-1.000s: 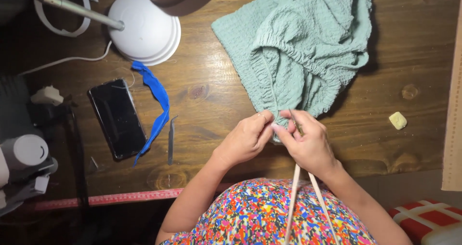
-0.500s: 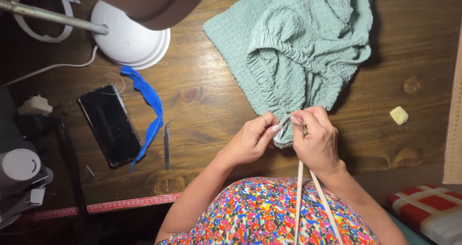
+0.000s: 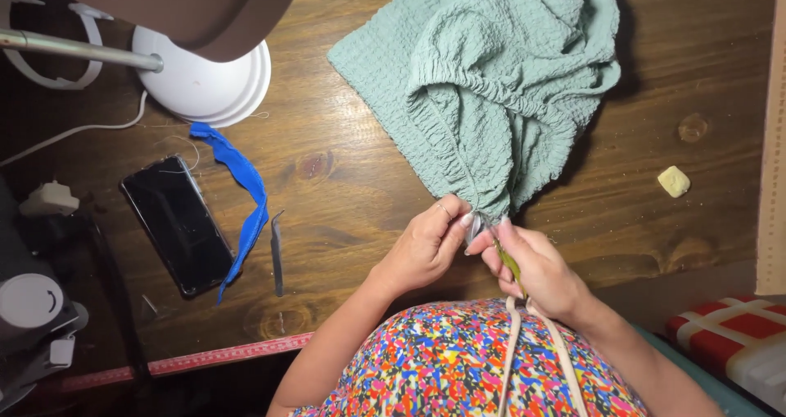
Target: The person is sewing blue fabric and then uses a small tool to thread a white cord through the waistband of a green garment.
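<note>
Both hands — left hand, right hand — grip pinching the green garment's edge, phone and blue strip well apart.

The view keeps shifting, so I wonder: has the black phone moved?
No. The black phone lies beside the blue fabric strip and the wood knot exactly as before; only the camera shifted.

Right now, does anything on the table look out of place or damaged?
Nothing looks damaged. Only a blue fabric strip lies loose and twisted beside the phone, and the green garment sits bunched where both hands pinch its edge.
</note>
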